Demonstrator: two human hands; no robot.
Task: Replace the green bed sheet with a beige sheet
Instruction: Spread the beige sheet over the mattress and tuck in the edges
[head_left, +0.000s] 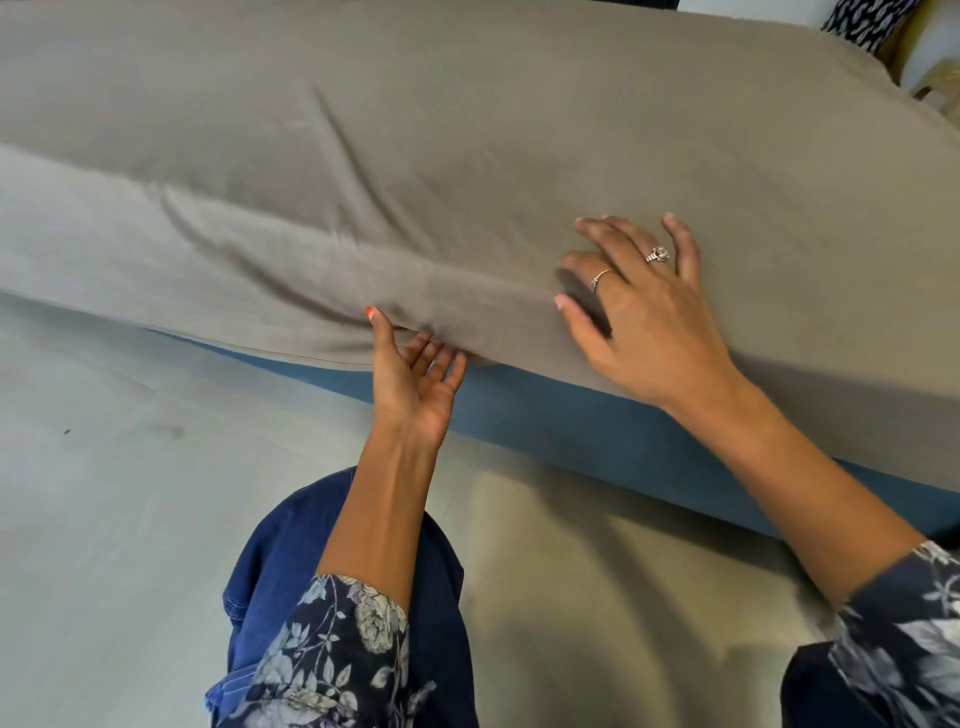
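The beige sheet (467, 135) covers the whole top of the bed and hangs a little over its near edge. Below the hem shows the blue side of the bed (597, 431). My left hand (415, 379) is palm up at the hem, its thumb on the fabric and its fingers tucked under the sheet's edge. My right hand (639, 306) lies flat on the sheet just right of it, fingers spread, two rings on it. Wrinkles run leftward from my hands. No green sheet is in view.
A pale grey floor (130, 493) lies in front of the bed. My legs in blue jeans (291, 561) stand close to the bed side. At the top right corner a dark patterned cloth (857, 21) and yellowish furniture (930, 78) sit beyond the bed.
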